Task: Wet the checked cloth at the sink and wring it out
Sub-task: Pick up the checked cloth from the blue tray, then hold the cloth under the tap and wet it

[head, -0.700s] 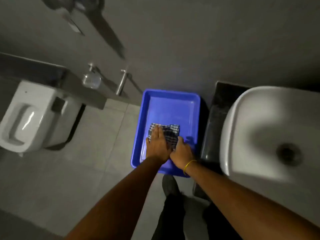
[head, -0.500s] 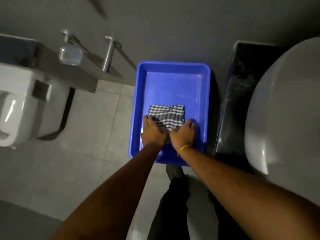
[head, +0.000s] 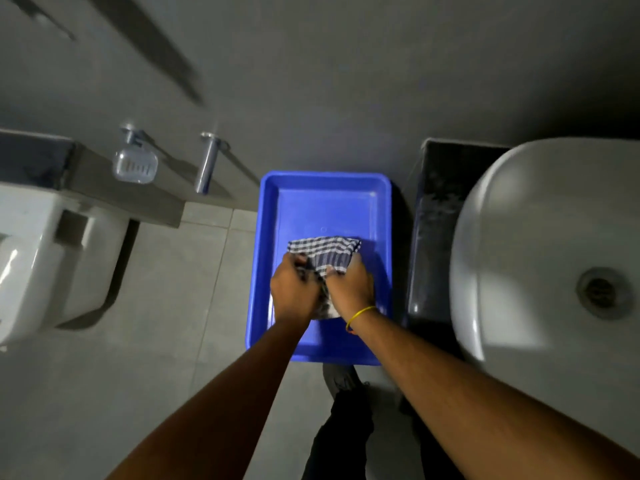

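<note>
The checked cloth (head: 325, 252), dark blue and white, lies in a blue plastic tray (head: 268, 237) on the floor. My left hand (head: 294, 289) and my right hand (head: 351, 287) both grip its near edge, side by side, fingers curled into the fabric. The cloth's far half is still flat on the tray bottom. A yellow band circles my right wrist. The white sink (head: 526, 244) stands to the right, with its drain (head: 601, 292) visible; no tap shows in view.
A white toilet (head: 45, 265) sits at left under a grey ledge with a soap dish (head: 135, 164) and a chrome fitting (head: 206, 164). A dark counter (head: 433, 244) lies between tray and sink. Grey floor tiles spread left of the tray. My shoe shows below the tray.
Both hands have gone from resting on the cloth to gripping its near edge and bunching it up. The camera view has shifted.
</note>
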